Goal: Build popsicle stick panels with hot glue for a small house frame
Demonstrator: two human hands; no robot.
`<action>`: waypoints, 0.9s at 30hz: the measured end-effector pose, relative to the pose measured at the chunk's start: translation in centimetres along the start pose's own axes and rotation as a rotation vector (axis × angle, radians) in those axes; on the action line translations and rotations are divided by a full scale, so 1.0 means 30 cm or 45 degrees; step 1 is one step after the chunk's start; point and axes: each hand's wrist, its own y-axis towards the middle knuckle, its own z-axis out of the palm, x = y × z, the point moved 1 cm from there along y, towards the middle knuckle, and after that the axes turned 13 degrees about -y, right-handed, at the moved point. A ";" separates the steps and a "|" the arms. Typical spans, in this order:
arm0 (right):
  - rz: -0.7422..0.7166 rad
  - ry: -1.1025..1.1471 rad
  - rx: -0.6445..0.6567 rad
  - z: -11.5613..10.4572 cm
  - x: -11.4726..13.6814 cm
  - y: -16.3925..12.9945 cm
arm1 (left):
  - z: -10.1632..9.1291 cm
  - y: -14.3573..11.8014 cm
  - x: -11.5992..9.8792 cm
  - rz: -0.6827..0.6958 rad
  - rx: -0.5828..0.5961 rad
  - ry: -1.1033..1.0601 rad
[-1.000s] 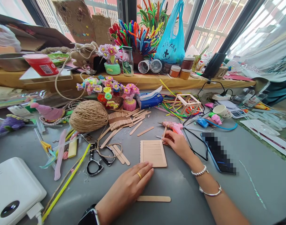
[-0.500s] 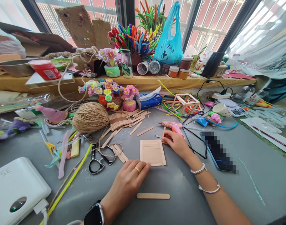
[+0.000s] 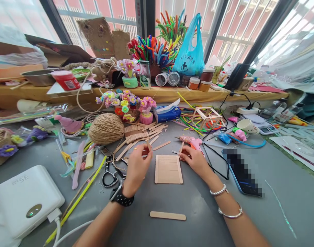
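Wood, smooth and pale, made up the flat, squarish panel [image 3: 168, 169] that lay mid-table between our hands, an upright strip along each side of its crosswise slats. Our left hand [image 3: 139, 165] was closed to a narrow pinch on a thin craft stick [image 3: 148, 144], off the panel's far left corner. Near its far right corner, our right hand [image 3: 194, 160] pinched a short wooden piece [image 3: 182, 146]; a slim metal tip [image 3: 174, 152] showed beside it, its tool hidden from us. Just beyond lay the pink plastic glue gun [image 3: 194, 141]. Toward the near edge of the grey table [image 3: 198, 209] we had one round-ended loose stick [image 3: 167, 215], and on the left, black-handled scissors [image 3: 110, 179] near a coarse, fibrous twine ball [image 3: 107, 129].
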 end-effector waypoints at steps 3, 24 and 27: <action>-0.008 -0.010 0.009 -0.001 0.003 0.001 | 0.029 0.014 0.028 -0.013 -0.031 0.003; 0.053 0.004 0.026 0.004 -0.002 0.000 | 0.034 0.003 0.040 0.012 0.113 0.060; 0.056 0.003 0.024 0.004 -0.001 -0.001 | 0.045 0.003 0.029 0.027 0.121 0.099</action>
